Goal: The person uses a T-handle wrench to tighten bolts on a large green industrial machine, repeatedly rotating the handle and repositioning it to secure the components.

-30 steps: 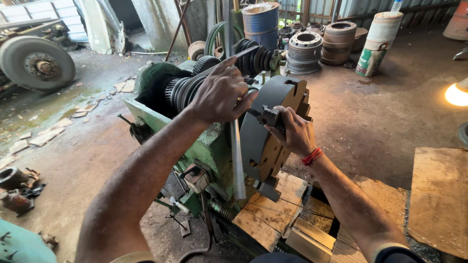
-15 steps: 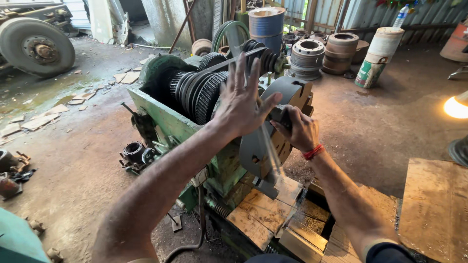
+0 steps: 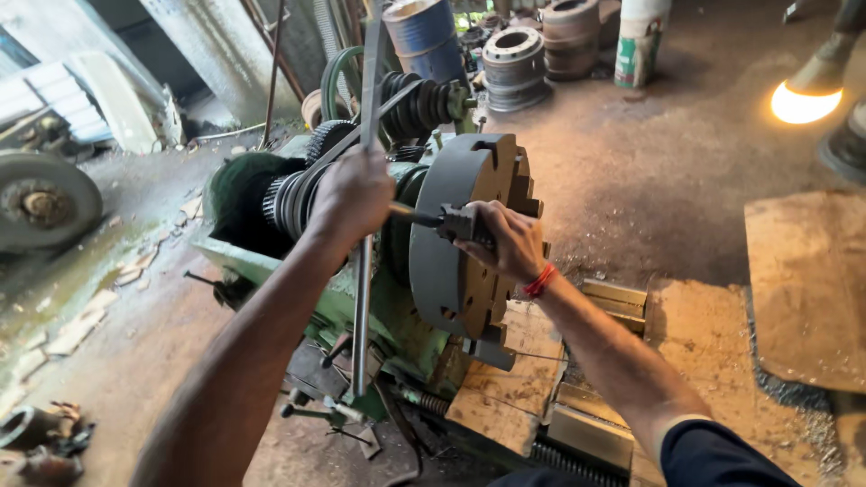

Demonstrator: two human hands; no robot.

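A large grey lathe chuck stands on edge on a green lathe headstock with dark gears. My left hand is closed around a long, thin steel bar that runs nearly upright in front of the gears. On the chuck's rim, my right hand, with a red thread at the wrist, grips a chuck key. The key's handle points left toward the bar.
Wooden planks lie under the chuck, and a big board lies at right. A blue drum, stacked brake drums, a white bucket and a lit lamp stand behind. An old wheel is at left.
My left hand, spread open over the gears before, has closed around the long steel bar. My right hand stays on the chuck key. The view has moved closer.
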